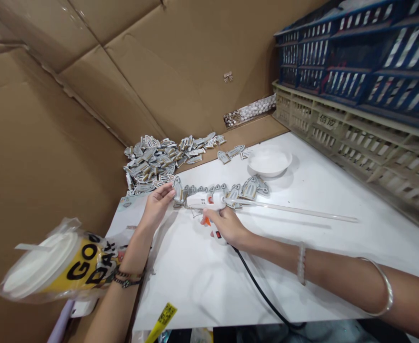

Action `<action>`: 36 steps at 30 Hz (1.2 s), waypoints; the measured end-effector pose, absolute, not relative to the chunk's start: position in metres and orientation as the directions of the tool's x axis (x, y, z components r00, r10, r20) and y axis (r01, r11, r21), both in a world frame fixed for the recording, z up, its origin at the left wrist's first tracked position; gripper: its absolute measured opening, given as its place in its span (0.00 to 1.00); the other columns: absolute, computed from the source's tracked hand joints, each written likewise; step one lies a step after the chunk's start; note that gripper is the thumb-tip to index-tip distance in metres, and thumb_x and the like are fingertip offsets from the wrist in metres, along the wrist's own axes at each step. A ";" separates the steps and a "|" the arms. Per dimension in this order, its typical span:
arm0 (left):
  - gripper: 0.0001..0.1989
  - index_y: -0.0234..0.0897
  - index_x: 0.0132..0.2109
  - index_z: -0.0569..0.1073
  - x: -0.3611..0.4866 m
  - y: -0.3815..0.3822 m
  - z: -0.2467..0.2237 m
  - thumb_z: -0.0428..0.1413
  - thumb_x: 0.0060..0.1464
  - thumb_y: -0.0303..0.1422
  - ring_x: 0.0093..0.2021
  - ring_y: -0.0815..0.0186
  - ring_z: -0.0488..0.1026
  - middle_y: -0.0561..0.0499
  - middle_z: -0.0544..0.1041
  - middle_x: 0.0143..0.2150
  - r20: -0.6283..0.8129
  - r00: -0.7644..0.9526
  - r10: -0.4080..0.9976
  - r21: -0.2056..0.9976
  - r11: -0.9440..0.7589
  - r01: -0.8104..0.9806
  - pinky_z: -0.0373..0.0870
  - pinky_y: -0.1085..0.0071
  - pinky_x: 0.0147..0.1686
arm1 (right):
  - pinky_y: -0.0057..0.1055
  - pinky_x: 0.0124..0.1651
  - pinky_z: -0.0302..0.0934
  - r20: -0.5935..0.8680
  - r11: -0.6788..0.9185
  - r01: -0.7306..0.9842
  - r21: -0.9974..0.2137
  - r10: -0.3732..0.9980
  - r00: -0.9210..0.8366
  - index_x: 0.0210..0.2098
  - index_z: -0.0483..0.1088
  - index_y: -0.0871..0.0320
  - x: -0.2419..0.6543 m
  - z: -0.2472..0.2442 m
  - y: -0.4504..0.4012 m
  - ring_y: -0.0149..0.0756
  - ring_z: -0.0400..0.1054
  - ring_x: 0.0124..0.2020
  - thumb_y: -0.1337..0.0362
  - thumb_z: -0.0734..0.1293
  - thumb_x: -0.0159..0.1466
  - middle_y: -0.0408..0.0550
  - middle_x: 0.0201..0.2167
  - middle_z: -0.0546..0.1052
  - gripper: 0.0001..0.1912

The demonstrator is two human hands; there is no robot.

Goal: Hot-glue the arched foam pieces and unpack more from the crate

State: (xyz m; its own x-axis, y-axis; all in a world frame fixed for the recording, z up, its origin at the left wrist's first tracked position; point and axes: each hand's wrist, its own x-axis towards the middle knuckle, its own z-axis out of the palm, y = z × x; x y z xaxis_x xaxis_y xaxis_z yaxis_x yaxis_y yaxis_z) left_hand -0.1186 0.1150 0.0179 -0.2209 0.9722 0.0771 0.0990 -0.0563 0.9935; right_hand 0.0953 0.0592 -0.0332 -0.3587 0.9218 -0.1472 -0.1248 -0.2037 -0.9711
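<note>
Glue gun: white hot glue gun with orange trigger, just above the row of pieces; long glue stick runs from its back over the tabletop.
Right hand: right hand, fingers clamped round the gun's grip.
Left hand: left hand, fingers together, tips touching a grey iron-shaped piece; whether pinched, cannot tell.
Pieces: row of similar pieces on the table; larger heap on the cardboard beyond the table corner.
Surface: white tabletop, white bowl near the far edge.
Room: corrugated cardboard sheets lining the walls; 2 stacked crates, blue over beige, at right.
In the way: plastic-wrapped "GOOD DAY" cup beside the left wrist; black power cord crossing the tabletop's near edge.
</note>
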 end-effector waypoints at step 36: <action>0.14 0.38 0.36 0.69 -0.135 0.119 0.010 0.62 0.38 0.26 0.27 0.72 0.70 0.58 0.72 0.26 0.033 -0.601 0.799 0.995 -0.084 -0.056 0.67 0.77 0.28 | 0.27 0.23 0.62 -0.225 -0.262 -0.122 -0.957 0.941 -0.254 0.25 0.67 0.58 0.103 -0.023 0.053 0.26 0.61 0.17 0.52 0.60 0.60 0.43 0.27 0.72 0.17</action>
